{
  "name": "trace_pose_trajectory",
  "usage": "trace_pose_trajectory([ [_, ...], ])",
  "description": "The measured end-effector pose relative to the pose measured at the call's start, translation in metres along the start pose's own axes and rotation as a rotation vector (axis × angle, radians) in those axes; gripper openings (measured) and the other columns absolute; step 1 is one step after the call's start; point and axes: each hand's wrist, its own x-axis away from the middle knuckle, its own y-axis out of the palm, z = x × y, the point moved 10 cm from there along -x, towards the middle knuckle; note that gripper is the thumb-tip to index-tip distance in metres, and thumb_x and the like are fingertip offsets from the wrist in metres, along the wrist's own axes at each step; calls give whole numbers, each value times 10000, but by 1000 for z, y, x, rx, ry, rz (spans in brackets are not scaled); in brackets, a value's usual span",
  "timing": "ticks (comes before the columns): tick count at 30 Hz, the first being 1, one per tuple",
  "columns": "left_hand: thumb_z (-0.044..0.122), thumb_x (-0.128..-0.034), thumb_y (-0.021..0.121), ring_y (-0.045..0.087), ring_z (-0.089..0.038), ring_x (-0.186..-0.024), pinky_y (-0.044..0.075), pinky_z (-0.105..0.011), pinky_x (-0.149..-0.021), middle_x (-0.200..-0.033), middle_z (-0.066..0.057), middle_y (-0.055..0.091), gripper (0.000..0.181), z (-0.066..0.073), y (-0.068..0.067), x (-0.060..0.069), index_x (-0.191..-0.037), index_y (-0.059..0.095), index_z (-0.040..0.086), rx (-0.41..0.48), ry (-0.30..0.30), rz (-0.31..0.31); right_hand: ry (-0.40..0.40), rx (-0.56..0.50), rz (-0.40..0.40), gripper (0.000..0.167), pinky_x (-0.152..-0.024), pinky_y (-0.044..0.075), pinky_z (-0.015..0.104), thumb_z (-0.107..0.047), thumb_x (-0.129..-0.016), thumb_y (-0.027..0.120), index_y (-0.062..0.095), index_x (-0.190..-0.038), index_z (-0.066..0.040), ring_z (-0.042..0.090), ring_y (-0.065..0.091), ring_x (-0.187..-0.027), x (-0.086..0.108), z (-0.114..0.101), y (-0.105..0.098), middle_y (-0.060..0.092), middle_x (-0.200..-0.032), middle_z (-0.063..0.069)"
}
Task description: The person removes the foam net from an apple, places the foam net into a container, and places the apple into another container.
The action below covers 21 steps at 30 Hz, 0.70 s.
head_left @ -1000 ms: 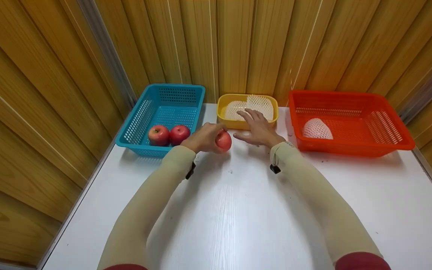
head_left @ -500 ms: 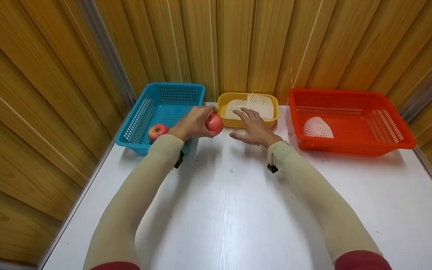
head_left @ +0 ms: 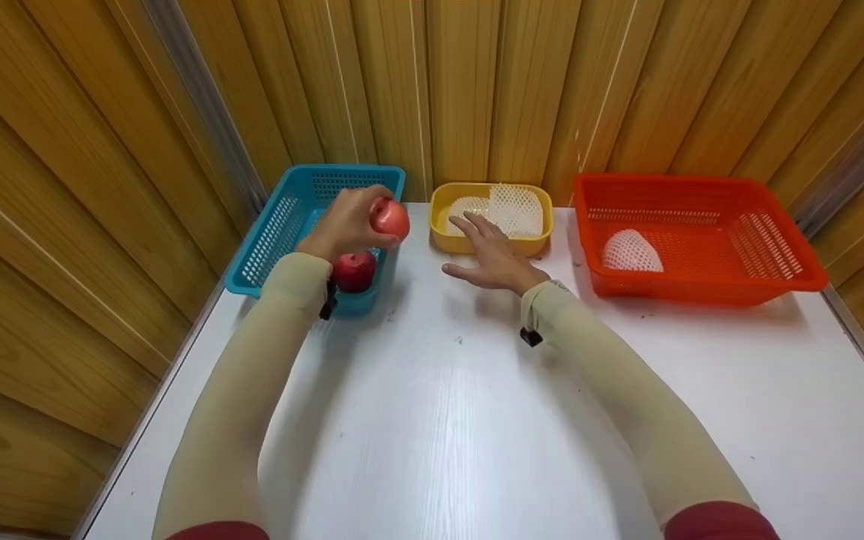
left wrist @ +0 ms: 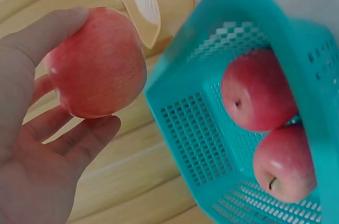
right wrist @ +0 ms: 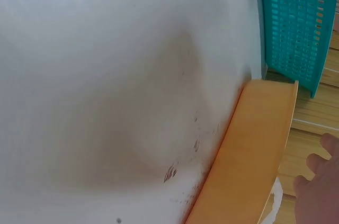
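Holds apple (head_left: 391,220) clamped in left grip (head_left: 342,223), raised near the right rim of blue basket (head_left: 358,303), on the side toward yellow basket (head_left: 447,241). Has right grip (head_left: 495,259) holding nothing, with fingers spread, near yellow basket, well apart from apple.

Wood-grain walls (head_left: 462,90) around white table (head_left: 432,420)

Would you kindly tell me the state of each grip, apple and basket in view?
Left hand's grip: holding one apple
Right hand's grip: spread, holding nothing
Held apple: bare
Other two apples: bare, inside blue basket
Blue basket: upright
Yellow basket: upright, holding white nets
Red basket: upright, holding one white net
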Motion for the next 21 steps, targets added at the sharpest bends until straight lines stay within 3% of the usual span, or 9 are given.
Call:
trace_pose_trajectory([
  [8, 215, -810, 889, 512, -314, -1267, 575, -478, -929, -1410, -123, 571, 762, -27, -19, 1, -1469, 510, 155, -13, -49, 26, -35, -21, -23, 969, -1243, 175, 552, -754, -868, 608, 168, -1642, -373, 266, 106, -1574, -5, -24, 11, 94, -1723, 15],
  [16, 199, -802, 888, 509, -311, -1258, 580, -466, -917, -1419, -108, 559, 790, -49, -27, 4, -1482, 486, 176, -4, -120, 26, -64, -52, -39, 976, -1231, 209, 560, -772, -852, 606, 148, -1637, -417, 256, 109, -1572, -8, -50, 19, 85, -1725, 12],
  [21, 195, -802, 888, 510, -311, -1246, 575, -468, -925, -1408, -106, 560, 763, -56, -28, 3, -1459, 501, 167, 20, -148, 28, -93, -46, -32, 988, -1230, 228, 540, -776, -856, 592, 151, -1646, -379, 242, 122, -1569, -10, -61, 21, 79, -1726, -21],
])
